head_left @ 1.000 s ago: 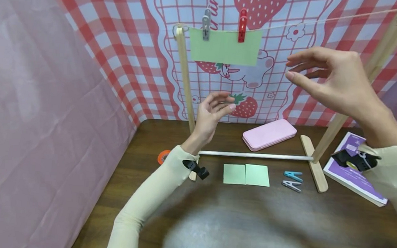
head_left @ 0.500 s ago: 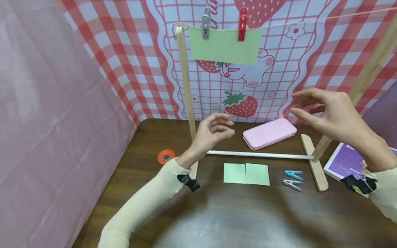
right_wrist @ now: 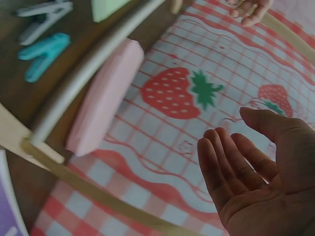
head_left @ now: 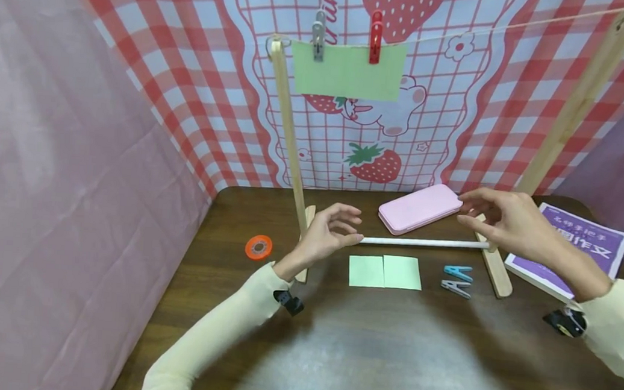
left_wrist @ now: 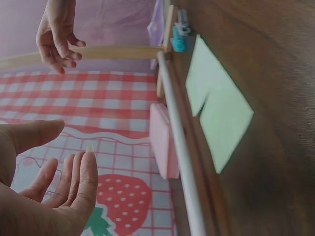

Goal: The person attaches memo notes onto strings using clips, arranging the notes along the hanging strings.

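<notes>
My left hand (head_left: 326, 235) hovers above the table near the left post, its fingers loosely bent around nothing. Over the right side, my right hand (head_left: 516, 224) is likewise relaxed with a gap between thumb and fingers. Two pale green paper squares (head_left: 366, 271) lie side by side on the table between the hands. To their right are a blue clothespin (head_left: 457, 272) and a grey clothespin (head_left: 455, 288). Higher up, green paper (head_left: 347, 76) hangs from the string, clipped by a grey clothespin (head_left: 318, 37) and a red clothespin (head_left: 375, 39).
A wooden frame with a left post (head_left: 290, 139), a right post (head_left: 579, 99) and a white crossbar (head_left: 423, 242) stands on the table. Behind the bar lies a pink case (head_left: 420, 208). An orange disc (head_left: 258, 247) sits at left, a purple book (head_left: 585, 244) at right.
Both hands have come down from beside the hanging paper toward the table, fingers still relaxed. The right hand dropped furthest. The papers and clothespins stay where they were.
</notes>
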A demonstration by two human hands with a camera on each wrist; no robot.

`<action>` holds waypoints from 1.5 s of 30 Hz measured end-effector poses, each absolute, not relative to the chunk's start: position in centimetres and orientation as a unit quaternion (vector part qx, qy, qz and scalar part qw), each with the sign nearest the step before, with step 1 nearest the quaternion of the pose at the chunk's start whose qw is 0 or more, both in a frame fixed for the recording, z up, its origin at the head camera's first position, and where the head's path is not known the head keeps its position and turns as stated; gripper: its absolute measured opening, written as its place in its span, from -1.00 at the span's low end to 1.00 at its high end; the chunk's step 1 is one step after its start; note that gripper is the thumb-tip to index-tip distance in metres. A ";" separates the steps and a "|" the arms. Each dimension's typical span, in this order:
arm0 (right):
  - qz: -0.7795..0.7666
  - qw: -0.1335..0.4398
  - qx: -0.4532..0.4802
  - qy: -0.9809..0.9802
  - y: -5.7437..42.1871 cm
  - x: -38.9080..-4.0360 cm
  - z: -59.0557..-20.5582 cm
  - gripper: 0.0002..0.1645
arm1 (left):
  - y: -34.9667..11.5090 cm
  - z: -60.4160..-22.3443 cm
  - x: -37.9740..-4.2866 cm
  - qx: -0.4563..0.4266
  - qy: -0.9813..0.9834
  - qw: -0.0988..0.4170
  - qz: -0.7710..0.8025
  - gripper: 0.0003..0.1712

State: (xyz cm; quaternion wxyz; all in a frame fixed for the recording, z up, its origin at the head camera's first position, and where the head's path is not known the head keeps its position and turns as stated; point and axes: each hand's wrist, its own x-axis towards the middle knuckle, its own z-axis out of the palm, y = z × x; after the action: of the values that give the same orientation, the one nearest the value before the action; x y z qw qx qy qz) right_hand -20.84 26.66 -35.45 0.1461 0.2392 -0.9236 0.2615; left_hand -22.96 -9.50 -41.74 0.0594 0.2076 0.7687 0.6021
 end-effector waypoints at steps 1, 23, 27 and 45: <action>0.262 0.145 0.243 -0.923 26.9 -20.8 -35.9 -0.63 | -9.6 -42.0 -22.9 0.208 0.772 0.063 0.598 -0.44; 0.307 0.116 0.277 -0.903 29.0 -17.9 -44.6 -0.63 | -10.6 -45.3 -21.4 0.240 0.849 0.147 0.448 -0.32; 0.314 0.110 0.273 -0.903 28.9 -17.2 -45.7 -0.64 | -10.4 -45.7 -21.3 0.235 0.865 0.148 0.417 -0.31; 0.304 0.099 0.284 -0.904 28.8 -15.8 -48.4 -0.59 | -9.3 -47.1 -22.4 0.223 0.907 0.150 0.324 -0.23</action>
State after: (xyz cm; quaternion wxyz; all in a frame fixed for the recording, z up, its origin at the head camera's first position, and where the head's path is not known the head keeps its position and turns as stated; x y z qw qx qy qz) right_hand -15.79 28.78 -48.39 0.0991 0.2837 -0.9040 0.3041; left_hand -22.44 -9.25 -47.11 0.1499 0.2230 0.9071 0.3241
